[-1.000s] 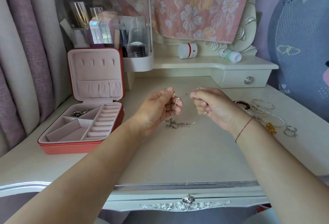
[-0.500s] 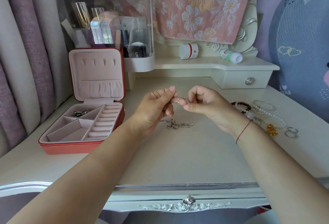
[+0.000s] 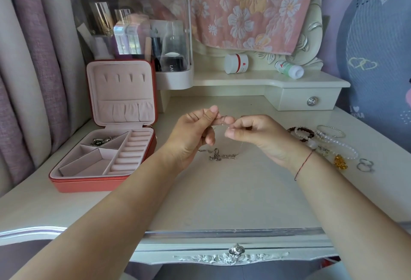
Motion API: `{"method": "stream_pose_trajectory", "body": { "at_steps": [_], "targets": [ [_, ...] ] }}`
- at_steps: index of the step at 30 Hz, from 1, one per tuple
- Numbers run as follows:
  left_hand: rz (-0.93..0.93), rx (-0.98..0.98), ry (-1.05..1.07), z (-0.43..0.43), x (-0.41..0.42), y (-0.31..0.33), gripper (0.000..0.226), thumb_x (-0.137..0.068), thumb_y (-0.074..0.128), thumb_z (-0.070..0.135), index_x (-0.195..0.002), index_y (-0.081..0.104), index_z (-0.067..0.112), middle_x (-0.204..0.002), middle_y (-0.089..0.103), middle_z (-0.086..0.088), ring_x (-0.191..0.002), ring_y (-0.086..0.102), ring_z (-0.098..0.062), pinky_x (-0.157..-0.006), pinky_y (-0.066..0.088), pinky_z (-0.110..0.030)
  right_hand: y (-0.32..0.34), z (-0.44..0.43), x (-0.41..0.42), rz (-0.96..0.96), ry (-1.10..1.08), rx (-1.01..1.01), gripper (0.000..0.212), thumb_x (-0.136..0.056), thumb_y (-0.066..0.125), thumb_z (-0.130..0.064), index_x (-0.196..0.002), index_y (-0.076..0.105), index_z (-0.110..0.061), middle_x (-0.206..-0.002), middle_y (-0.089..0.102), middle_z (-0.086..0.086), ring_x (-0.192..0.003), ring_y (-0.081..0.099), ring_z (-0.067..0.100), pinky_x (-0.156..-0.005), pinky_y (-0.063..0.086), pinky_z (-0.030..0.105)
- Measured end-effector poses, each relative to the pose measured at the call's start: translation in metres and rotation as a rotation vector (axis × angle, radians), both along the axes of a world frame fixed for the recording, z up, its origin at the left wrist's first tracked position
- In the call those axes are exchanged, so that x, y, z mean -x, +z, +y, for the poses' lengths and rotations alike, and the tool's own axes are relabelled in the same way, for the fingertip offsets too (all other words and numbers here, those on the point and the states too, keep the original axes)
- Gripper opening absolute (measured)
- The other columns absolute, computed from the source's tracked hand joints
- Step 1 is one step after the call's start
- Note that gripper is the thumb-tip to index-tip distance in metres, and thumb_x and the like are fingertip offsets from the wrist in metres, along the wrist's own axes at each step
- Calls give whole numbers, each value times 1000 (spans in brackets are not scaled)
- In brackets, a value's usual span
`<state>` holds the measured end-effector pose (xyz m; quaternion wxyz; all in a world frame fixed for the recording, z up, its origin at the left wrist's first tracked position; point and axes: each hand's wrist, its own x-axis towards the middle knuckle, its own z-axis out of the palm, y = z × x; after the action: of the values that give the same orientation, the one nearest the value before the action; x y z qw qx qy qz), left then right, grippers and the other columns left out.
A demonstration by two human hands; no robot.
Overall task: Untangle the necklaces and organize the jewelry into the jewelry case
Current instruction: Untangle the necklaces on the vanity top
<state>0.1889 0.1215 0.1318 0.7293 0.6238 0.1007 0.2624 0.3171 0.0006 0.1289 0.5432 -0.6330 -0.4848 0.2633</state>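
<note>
Storage stands at far left: the jewelry case (image 3: 89, 185) sits open on the desk (image 3: 222, 202) with its lid upright. It has a red shell, a soft pale-pink lining, ring rolls down its right side and angled compartments beside them. One silver piece (image 3: 102, 141) lies in the rear left compartment.

Left hand (image 3: 193, 133) is raised above the desk, its fingers (image 3: 211, 113) pinched on a fine silver necklace chain (image 3: 222, 121). Right hand (image 3: 255, 133) is just beside it, fingertips almost touching the left's, its fingers (image 3: 235, 134) pinched on the same chain.

The held span is very short and roughly level between the two pinches. Thin strands drop from it to a tangled heap (image 3: 220, 156) on the desk, directly below the fingers and between the two wrists. The heap's long axis runs left to right, and neither hand is clearly nearer. Judged from this, the step in hand is working the knot loose, and the coming move turns on drawing the pinches apart sideways along that axis. Links this thin could tighten or kink under a hard pull.

At right lie a dark beaded bracelet (image 3: 302, 134), a pearl strand (image 3: 340, 144), a thin silver bangle (image 3: 331, 130), a gold piece (image 3: 340, 161) and two silver rings (image 3: 364, 165). All are well apart from the case and nearer the right hand.
</note>
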Motion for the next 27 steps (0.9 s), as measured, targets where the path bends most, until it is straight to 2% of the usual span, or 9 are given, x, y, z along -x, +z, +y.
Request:
{"method": "stream_pose_trajectory", "body": {
  "at_steps": [2, 3, 5, 7, 13, 19, 21, 24, 27],
  "targets": [
    [1, -13, 35, 1, -1, -1, 21, -93, 56, 28, -77, 57, 14, -77, 73, 3, -38, 34, -8, -47, 38, -18, 4, -1, -2, 28, -30, -35, 13, -82, 71, -19, -71, 68, -23, -103, 72, -2, -78, 61, 10, -70, 36, 18],
    [12, -35, 54, 2, -2, -1, 22, -95, 54, 27, -77, 57, 14, -77, 73, 2, -38, 32, -8, -46, 36, -18, 6, -2, -3, 73, -49, -70, 11, -79, 70, -22, -68, 67, -23, -90, 71, 0, -66, 51, 13, -66, 33, 20],
    [38, -85, 79, 2, -3, -3, 23, -97, 53, 28, -77, 56, 16, -84, 74, -5, -39, 27, -9, -46, 33, -18, 7, -2, -6, 168, -79, -142, 9, -76, 64, -24, -68, 66, -21, -69, 53, -1, -55, 37, 9, -61, 31, 23],
    [49, -109, 99, 2, -4, -4, 23, -97, 53, 27, -78, 56, 16, -81, 73, -7, -39, 25, -10, -45, 30, -19, 7, -2, -8, 216, -91, -180, 11, -79, 60, -22, -69, 65, -20, -68, 48, -3, -50, 34, 7, -56, 31, 20],
    [55, -119, 108, 2, -5, -5, 24, -98, 53, 27, -78, 58, 15, -57, 56, 2, -43, 22, -10, -46, 21, -20, 10, -4, -4, 274, -101, -166, 17, -96, 51, -13, -80, 55, -9, -53, 45, -9, -40, 23, 6, -47, 20, 20],
    [61, -157, 75, -1, -4, -5, 3, -88, 67, 16, -85, 68, 17, -52, 35, 6, -45, 21, -8, -44, 17, -19, 13, -6, -4, 366, -150, -163, 21, -95, 53, -23, -77, 57, -12, -46, 27, -8, -36, 19, 6, -51, 14, 27],
    [56, -160, 67, -2, -4, -6, 5, -85, 69, 13, -86, 71, 18, -52, 29, 7, -45, 18, -9, -46, 14, -21, 13, -6, -5, 394, -150, -160, 23, -93, 55, -27, -75, 57, -13, -46, 26, -7, -36, 18, 7, -49, 15, 26],
    [74, -183, 76, -3, -3, -5, 7, -85, 68, 18, -90, 73, 15, -46, 29, 10, -47, 15, -11, -49, 12, -27, 13, -6, -6, 427, -153, -153, 26, -92, 55, -31, -72, 53, -14, -46, 27, -6, -36, 18, 8, -46, 17, 24],
    [78, -190, 74, -3, -3, -5, 21, -76, 69, 31, -87, 73, 14, -47, 26, 8, -47, 15, -11, -47, 12, -25, 14, -6, -6, 453, -161, -145, 30, -90, 55, -36, -69, 50, -16, -47, 27, -6, -36, 18, 8, -45, 18, 22]
  ]
}}
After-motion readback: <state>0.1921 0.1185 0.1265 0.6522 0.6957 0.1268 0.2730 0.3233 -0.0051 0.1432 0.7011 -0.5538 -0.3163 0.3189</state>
